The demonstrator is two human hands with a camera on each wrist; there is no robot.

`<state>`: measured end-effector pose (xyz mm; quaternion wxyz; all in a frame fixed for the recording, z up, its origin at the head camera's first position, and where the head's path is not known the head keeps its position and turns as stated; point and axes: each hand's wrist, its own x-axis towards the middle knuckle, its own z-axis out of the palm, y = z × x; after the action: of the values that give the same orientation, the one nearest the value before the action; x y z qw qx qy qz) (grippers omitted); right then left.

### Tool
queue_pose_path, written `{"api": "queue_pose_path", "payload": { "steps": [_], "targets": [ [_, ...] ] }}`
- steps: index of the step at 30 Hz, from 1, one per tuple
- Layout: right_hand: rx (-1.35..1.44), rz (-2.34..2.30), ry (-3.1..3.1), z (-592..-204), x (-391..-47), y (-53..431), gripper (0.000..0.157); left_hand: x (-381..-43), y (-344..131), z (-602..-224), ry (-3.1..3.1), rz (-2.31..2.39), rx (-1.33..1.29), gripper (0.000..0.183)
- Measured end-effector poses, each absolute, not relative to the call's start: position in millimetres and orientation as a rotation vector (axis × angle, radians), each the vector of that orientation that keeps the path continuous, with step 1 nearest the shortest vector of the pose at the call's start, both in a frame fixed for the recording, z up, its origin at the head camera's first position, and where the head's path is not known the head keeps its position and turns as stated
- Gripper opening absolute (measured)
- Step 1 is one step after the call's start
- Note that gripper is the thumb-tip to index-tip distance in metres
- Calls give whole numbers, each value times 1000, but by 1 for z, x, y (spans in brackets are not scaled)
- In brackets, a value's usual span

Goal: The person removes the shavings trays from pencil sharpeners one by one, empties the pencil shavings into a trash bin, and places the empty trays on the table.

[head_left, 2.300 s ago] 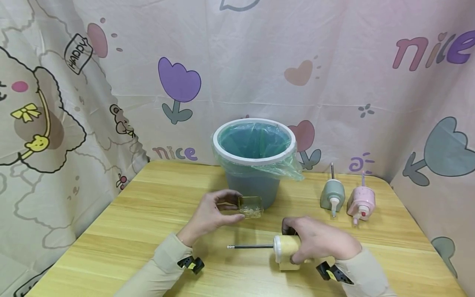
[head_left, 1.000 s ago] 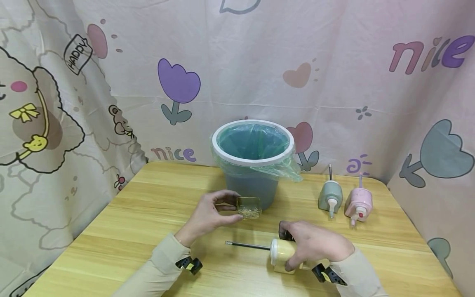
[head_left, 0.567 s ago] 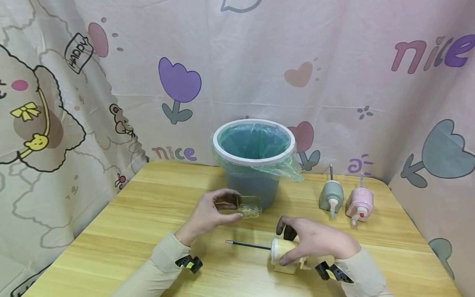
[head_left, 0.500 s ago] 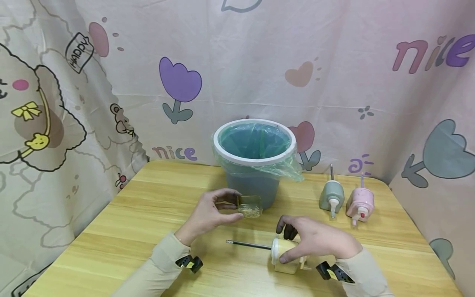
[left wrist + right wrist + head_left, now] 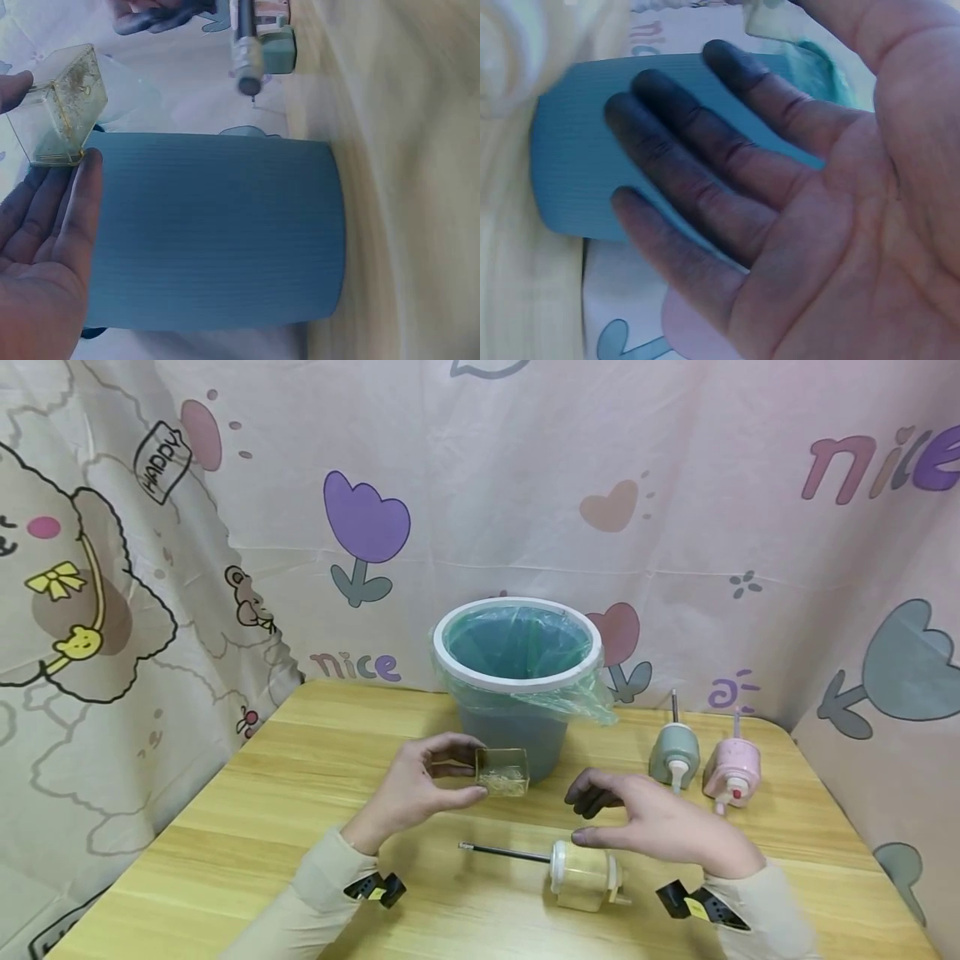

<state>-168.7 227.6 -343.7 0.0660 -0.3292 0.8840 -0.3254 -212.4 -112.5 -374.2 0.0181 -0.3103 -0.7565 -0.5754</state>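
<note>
My left hand (image 5: 408,789) pinches a small clear, yellow-tinted box (image 5: 502,772) with pale shavings inside, held in front of the bin. In the left wrist view the thumb and fingertips grip opposite sides of the box (image 5: 66,105). A yellow crank pencil sharpener (image 5: 583,877) lies on the table with a dark pencil (image 5: 510,853) sticking out to the left. My right hand (image 5: 652,822) hovers just over the sharpener, fingers apart and nothing in them. Dark smudges cover its fingertips (image 5: 664,90) in the right wrist view.
A blue-grey bin (image 5: 517,727) with a white rim and green liner bag stands at the table's back middle. To its right are a green sharpener (image 5: 675,752) and a pink sharpener (image 5: 733,768), each with a pencil in it. A printed curtain (image 5: 487,485) hangs behind.
My right hand has let go of the yellow sharpener and lifted up and right, its fingers spreading. The left hand still holds the box, now slightly higher and turned a little.
</note>
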Motion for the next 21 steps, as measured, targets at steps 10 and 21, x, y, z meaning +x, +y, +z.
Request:
{"api": "queue_pose_path", "payload": {
  "steps": [10, 21],
  "targets": [
    [-980, -1061, 2877, -305, -163, 249, 27, -212, -129, -345, -2327, -1713, -951, 50],
    [-664, -1114, 3157, -275, -182, 257, 35, -215, -141, -311, -2251, -1705, -958, 51]
  ]
}}
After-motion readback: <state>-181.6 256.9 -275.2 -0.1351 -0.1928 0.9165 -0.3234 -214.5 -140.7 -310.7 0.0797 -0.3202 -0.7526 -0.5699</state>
